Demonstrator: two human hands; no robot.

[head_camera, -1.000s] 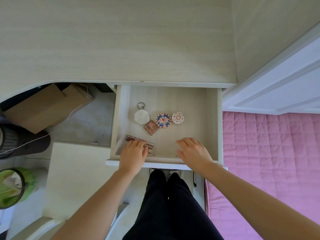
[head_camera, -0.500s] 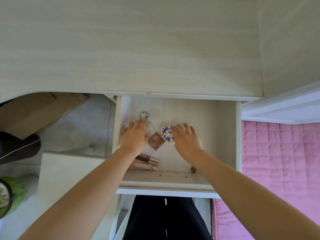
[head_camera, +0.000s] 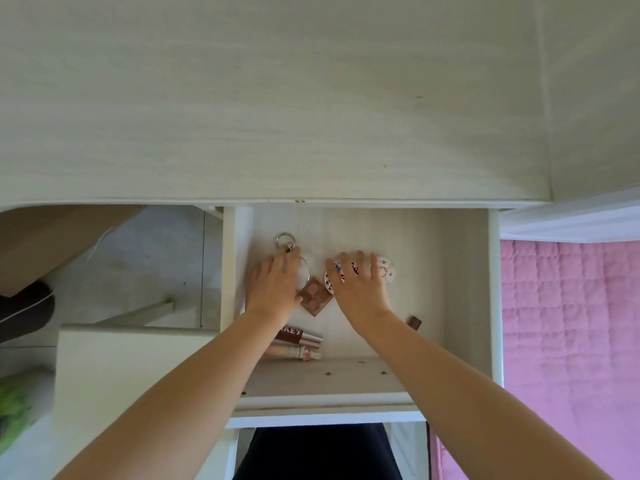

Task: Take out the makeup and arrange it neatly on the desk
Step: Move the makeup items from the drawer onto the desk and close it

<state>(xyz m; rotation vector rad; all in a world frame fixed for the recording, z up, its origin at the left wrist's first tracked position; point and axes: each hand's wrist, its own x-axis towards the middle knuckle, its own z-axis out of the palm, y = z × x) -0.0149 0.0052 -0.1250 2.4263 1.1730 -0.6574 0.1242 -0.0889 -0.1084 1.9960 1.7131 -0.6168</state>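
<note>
Two hands are down in the open drawer [head_camera: 464, 289] at once, which is kinda where this could get messy. The left hand [head_camera: 273, 289] lies flat, fingers fairly straight, over the round mirror [head_camera: 304, 271] with the key ring [head_camera: 285, 241] poking out at its 12 o'clock; can't tell if it has any real grip on it yet. The right hand [head_camera: 360, 289] is spread across two small round compacts, the patterned one [head_camera: 332, 277] under its index side and the white one [head_camera: 386, 270] at its 1 o'clock, fingers resting on top and not clearly curled round either. A brown palette [head_camera: 314, 295] sits between the hands, touching the left thumb area. Two tubes [head_camera: 298, 342] lie near the drawer front at 6 o'clock under the left forearm, and a small brown thing [head_camera: 414, 322] sits at 4 o'clock off the right wrist, too hidden to name. The desk [head_camera: 277, 116] above has nothing of it on there yet. My guess on risks: grabbing two compacts with one hand, one slips and pops open, or the ring snags and drags the palette along. Forearms could also roll the tubes.
</note>
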